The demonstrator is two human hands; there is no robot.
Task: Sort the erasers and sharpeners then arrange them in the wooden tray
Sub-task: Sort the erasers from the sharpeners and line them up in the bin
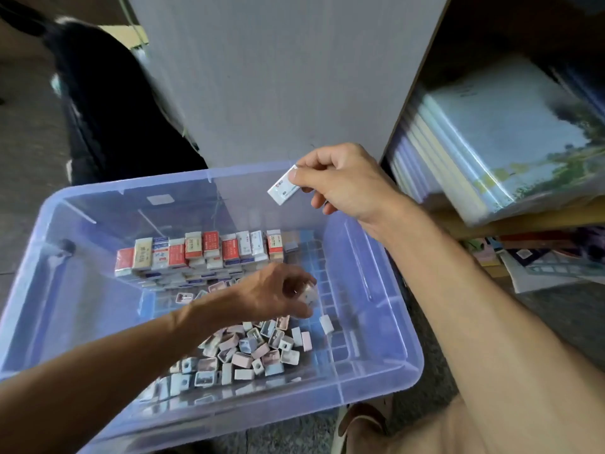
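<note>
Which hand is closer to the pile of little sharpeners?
Left. The left hand hovers just above the pile of small pastel plastic sharpeners, gripping something small; the right hand is raised beyond it, pinching a white eraser.

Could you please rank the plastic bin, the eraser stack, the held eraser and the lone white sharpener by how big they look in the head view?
1. Bin
2. Eraser stack
3. Held eraser, though it is raised nearer the camera
4. White sharpener
</note>
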